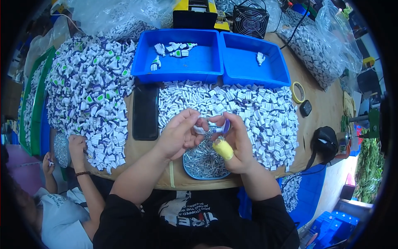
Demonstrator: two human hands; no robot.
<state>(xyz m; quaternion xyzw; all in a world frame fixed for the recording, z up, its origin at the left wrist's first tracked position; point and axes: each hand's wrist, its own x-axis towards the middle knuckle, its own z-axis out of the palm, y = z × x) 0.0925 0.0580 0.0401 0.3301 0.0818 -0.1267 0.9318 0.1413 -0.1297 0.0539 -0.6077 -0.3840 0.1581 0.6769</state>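
My left hand (176, 135) and my right hand (238, 143) meet in front of me, fingertips closed in a pinch. A white plastic part (200, 130) sits in the left fingers. Between the right fingers is a white-and-purple plastic part (225, 126); whether the two are joined I cannot tell. Yellow tape (223, 148) wraps a right digit. Right below my hands, a blue tray (203, 178) holds loose metal pins (201, 159). Small white parts, some fluted, form a spread pile (265, 120) just beyond and to the right.
Two blue bins (178, 76) (257, 81) at the back hold a few white figure-like pieces. A black phone (146, 112) lies left of centre, beside a large heap of white pieces (91, 83). A tape roll (297, 92) is on the right. At left, a co-worker's hand (77, 146) nears another pin tray (62, 149).
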